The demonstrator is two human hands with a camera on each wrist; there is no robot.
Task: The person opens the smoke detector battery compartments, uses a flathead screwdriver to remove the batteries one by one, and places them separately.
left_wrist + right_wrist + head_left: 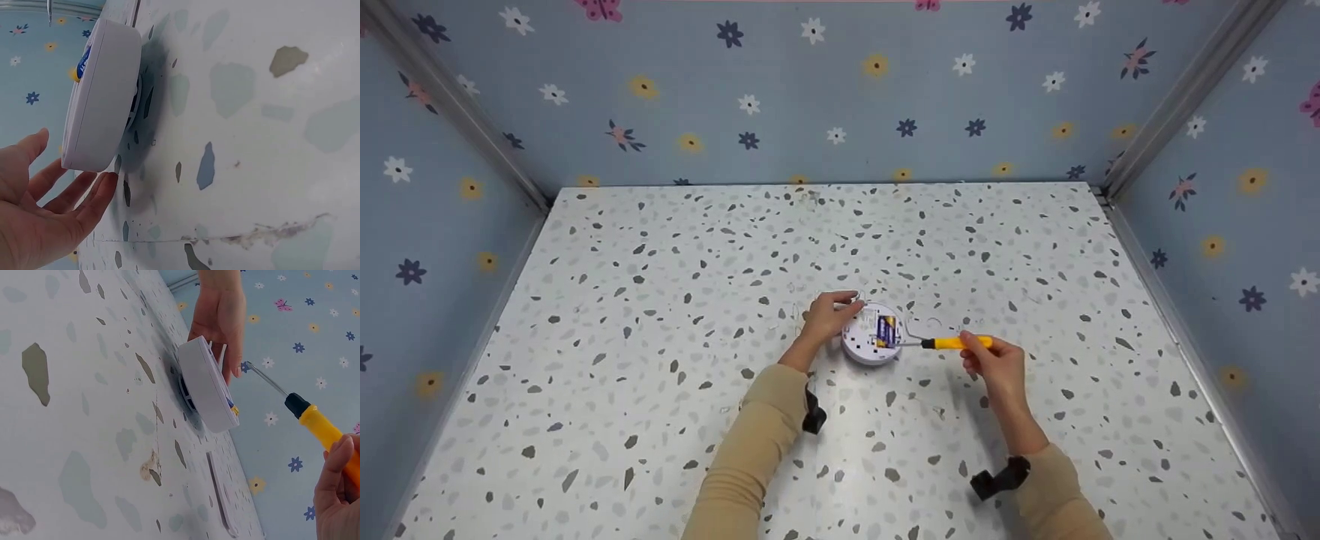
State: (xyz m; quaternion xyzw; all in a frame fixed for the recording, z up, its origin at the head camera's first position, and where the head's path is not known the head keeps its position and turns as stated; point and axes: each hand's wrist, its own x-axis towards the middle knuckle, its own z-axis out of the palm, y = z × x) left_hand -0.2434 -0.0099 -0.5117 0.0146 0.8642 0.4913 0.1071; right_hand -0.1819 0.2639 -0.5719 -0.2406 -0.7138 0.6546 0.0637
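Observation:
A round white device (861, 346), much like a smoke alarm, lies on the speckled table, with a blue and yellow battery (887, 331) in its top face. My left hand (826, 318) is at the device's left rim; in the left wrist view its loosely bent fingers (84, 199) reach the side, while the thumb stands apart over the top face. A screwdriver (962, 343) with a yellow handle and black collar is held by my right hand (996, 365), thumb and fingers round the handle. Its metal tip points left, above the device in both wrist views.
A thin, flat whitish piece (221, 492) lies on the table close to the device. Blue flowered panels (840, 82) rise behind the table and on both sides. Metal edging (1185, 352) runs along the right border.

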